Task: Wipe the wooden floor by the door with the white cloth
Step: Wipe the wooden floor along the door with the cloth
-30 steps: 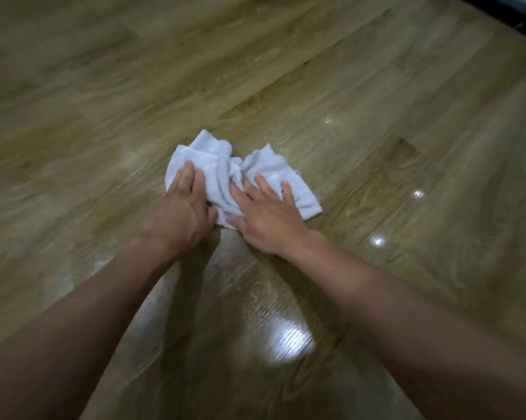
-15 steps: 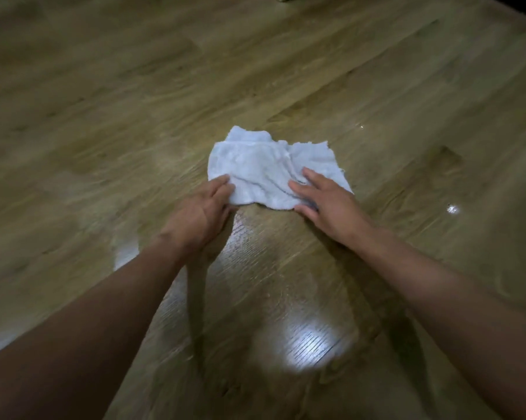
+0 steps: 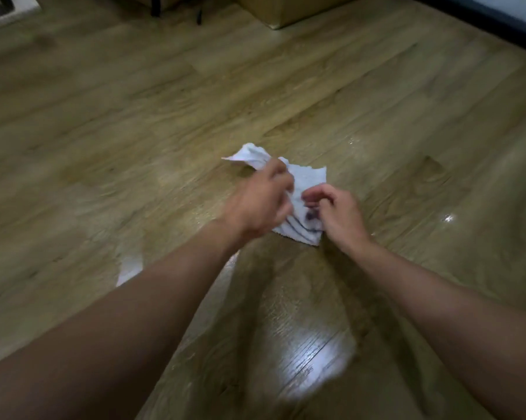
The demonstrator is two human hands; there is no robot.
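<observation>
The white cloth (image 3: 305, 181) lies bunched on the wooden floor (image 3: 134, 122) in the middle of the view, with a dark smudge near its near edge. My left hand (image 3: 258, 198) grips the cloth's left side with curled fingers; this hand is blurred by motion. My right hand (image 3: 336, 213) pinches the cloth's near right part, fingers curled in. Part of the cloth is hidden behind both hands.
A tan box-like object (image 3: 286, 10) and thin dark legs (image 3: 177, 10) stand at the far edge of the floor. A dark skirting strip (image 3: 483, 25) runs along the far right. The floor gleams with wet reflections (image 3: 313, 362) near me.
Both hands went from lying flat on the spread cloth to curling shut and gathering it. The cloth is more bunched and folded. The view has tilted up, showing furniture at the far edge.
</observation>
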